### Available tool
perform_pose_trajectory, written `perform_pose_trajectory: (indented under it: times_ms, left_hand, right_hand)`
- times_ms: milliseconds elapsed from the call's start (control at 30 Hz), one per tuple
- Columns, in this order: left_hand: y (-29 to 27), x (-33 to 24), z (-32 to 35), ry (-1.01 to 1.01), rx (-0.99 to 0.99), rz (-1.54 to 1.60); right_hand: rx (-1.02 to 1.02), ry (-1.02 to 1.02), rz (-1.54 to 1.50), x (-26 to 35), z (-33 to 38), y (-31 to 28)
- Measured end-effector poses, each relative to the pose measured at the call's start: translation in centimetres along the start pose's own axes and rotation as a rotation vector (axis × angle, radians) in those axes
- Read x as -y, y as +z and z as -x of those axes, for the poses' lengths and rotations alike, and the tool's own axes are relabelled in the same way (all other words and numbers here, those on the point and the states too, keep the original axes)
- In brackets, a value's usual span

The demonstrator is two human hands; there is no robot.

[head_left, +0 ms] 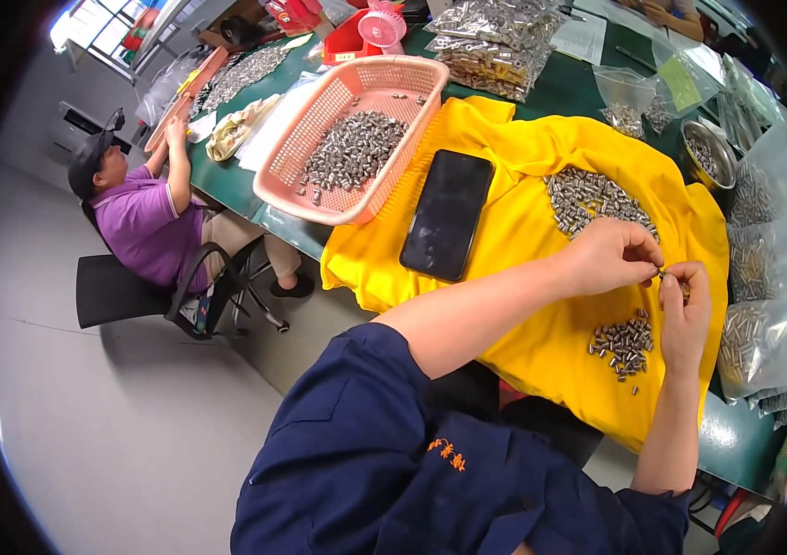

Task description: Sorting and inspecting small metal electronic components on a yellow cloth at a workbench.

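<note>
My left hand (pixel 613 257) and my right hand (pixel 687 305) meet fingertip to fingertip over a yellow cloth (pixel 532 319). Each is closed in a pinch, and a tiny dark piece shows between them, too small to name. Just beyond my left hand lies a large pile of small silvery metal cylinders (pixel 597 197). A smaller pile of similar cylinders (pixel 623 346) sits nearer to me, beside my right wrist. Left of my left forearm, a black smartphone (pixel 449 215) rests on the cloth.
A pink plastic basket (pixel 273 176) holding many metal cylinders stands left of the phone. Clear bags of metal parts (pixel 752 347) line the right edge, near a steel bowl (pixel 726 171). More bagged parts (pixel 495 42) are stacked behind. A person in purple (pixel 148 222) sits at the left.
</note>
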State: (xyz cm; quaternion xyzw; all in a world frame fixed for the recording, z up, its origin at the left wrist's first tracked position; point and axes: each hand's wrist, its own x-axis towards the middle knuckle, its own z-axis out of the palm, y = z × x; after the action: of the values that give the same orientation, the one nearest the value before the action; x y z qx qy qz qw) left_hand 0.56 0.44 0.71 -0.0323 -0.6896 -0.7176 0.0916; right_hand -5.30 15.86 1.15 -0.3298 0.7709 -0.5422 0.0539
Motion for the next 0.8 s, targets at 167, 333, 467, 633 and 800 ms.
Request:
perform_pose_trajectory:
  times_ms: [167,333,467,633,800]
  left_hand:
    - [-0.5,0.2,0.2,0.068,-0.015,-0.104]
    - [-0.1,-0.3,0.1,0.142,-0.04,-0.212]
    - [-0.2,-0.1,0.1,0.102,-0.005,-0.056]
    - [-0.4,-0.3,0.0,0.139,-0.03,-0.158]
    - [-0.9,0.3,-0.6,0.206,-0.186,-0.349]
  right_hand:
    - [0.044,0.064,-0.058,0.0,-0.1,0.3]
    - [0.022,0.007,-0.067,-1.0,0.2,0.2]
    - [0.07,0.099,-0.326,-1.2,-0.1,0.3]
    - [0.121,0.203,-0.594,-1.4,-0.5,0.1]
    - [0.036,0.153,-0.517,-1.5,-0.6,-1.3]
